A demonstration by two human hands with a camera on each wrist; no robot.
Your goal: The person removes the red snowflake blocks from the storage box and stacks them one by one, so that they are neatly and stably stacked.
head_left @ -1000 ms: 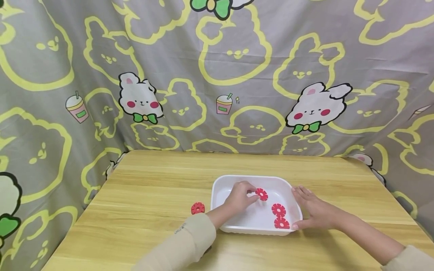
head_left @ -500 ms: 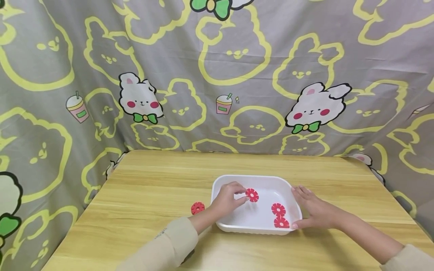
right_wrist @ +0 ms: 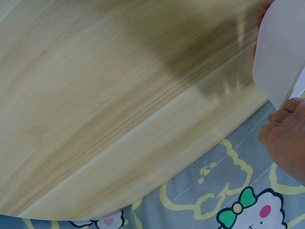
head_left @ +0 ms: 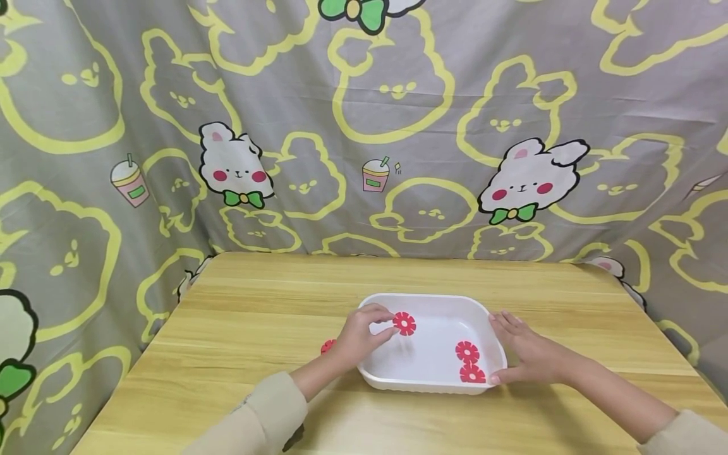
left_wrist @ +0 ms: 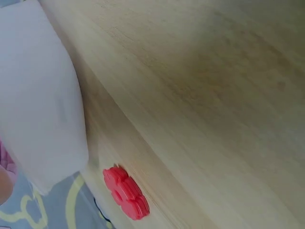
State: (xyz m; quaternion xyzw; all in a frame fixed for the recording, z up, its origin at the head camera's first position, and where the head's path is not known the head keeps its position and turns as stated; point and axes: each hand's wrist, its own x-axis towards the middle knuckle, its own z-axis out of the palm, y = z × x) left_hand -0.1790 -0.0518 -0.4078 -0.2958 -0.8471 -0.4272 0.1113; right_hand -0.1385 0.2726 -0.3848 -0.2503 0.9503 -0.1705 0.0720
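Observation:
My left hand (head_left: pixel 359 335) pinches a red snowflake disc (head_left: pixel 404 323) between thumb and fingertips, over the left part of a white plastic tray (head_left: pixel 423 385). The disc stands up, with its notched face towards the head camera. At the tray's right end my right hand (head_left: pixel 531 354) holds the wall, thumb at the near corner and fingers towards the far corner. Inside, near that end, lie two more red discs (head_left: pixel 467 352), one nearer the front. On the table left of the tray is a small stack of red discs (left_wrist: pixel 126 192), partly behind my left wrist in the head view.
The tray stands on a wooden table (head_left: pixel 256 303) with light grain. Behind the table and along its sides hangs a grey curtain (head_left: pixel 318 95) with yellow outlines and white rabbit heads.
My left hand has moved left across the tray, carrying the pinched disc with it. Its wrist now covers part of the stack on the table. The right hand and the tray have stayed put.

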